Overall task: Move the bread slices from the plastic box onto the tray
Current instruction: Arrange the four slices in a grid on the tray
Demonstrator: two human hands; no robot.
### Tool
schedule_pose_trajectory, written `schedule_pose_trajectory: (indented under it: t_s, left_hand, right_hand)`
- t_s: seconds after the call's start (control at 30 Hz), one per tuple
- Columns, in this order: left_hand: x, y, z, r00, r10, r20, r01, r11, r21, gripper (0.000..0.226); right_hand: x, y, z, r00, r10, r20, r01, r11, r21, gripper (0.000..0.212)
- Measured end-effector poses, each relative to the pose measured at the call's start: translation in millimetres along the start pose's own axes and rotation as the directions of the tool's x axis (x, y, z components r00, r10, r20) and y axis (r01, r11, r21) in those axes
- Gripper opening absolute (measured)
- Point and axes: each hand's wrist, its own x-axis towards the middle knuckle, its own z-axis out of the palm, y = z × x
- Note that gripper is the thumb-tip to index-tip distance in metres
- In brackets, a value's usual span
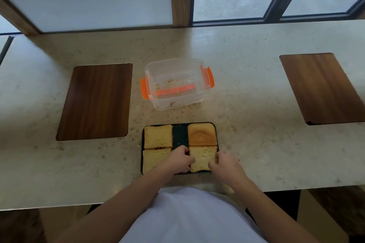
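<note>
A black tray point(180, 134) lies near the counter's front edge with bread slices on it. One slice point(158, 136) is at the far left, a browner crust piece point(201, 134) at the far right, another slice point(153, 159) at the near left. My left hand point(178, 161) and my right hand point(225, 164) pinch the two sides of the near right slice point(202, 159), which rests on the tray. The clear plastic box point(175, 83) with orange clips stands behind the tray and holds only crumbs.
Two dark wooden boards are set into the pale stone counter, one at the left point(96, 102) and one at the right point(324, 89). Crumbs lie around the box. Windows and a wooden post rise behind the counter.
</note>
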Motion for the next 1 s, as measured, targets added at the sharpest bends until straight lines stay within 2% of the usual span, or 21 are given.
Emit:
schedule_pose_trajectory:
  t_s: [0.1,0.23,0.37,0.47,0.53,0.67,0.73,0.87,1.0]
  left_hand:
    - [-4,0,-1,1.000,0.002,0.026,-0.002,1.000,-0.024,0.061]
    - [-5,0,-11,1.000,0.026,0.002,-0.026,0.998,-0.060,0.055]
    - [-10,-10,-56,0.967,0.123,-0.225,-0.166,0.969,-0.182,0.037]
    - [-12,-31,-90,0.923,0.061,-0.380,-0.164,0.956,-0.245,0.032]
    - [-12,-45,-106,0.903,-0.001,-0.429,-0.154,0.932,-0.327,0.032]
    - [-10,-58,-119,0.892,-0.024,-0.452,-0.179,0.898,-0.402,0.017]
    - [-8,-59,-119,0.895,-0.015,-0.446,-0.185,0.897,-0.402,0.016]
    - [-4,-57,-117,0.921,0.003,-0.389,-0.152,0.923,-0.353,0.030]
    - [-2,-55,-116,0.908,-0.007,-0.419,-0.138,0.939,-0.315,0.026]
  right_hand:
    - [0,-3,2,1.000,0.014,-0.004,-0.015,0.998,-0.054,0.028]
    - [0,-7,3,0.999,0.004,-0.043,-0.006,0.998,-0.064,0.034]
    - [9,-24,3,0.995,-0.095,-0.040,0.096,0.995,0.029,0.048]
    - [23,-49,6,0.984,-0.171,0.051,0.163,0.976,0.143,0.047]
    - [33,-68,11,0.977,-0.176,0.121,0.150,0.969,0.195,0.047]
    - [49,-98,21,0.960,-0.123,0.251,0.049,0.958,0.281,0.052]
    - [54,-110,23,0.950,-0.072,0.304,-0.032,0.945,0.326,0.054]
    - [60,-121,27,0.953,-0.035,0.301,-0.065,0.947,0.315,0.057]
    - [61,-125,31,0.950,-0.029,0.310,-0.073,0.948,0.311,0.049]
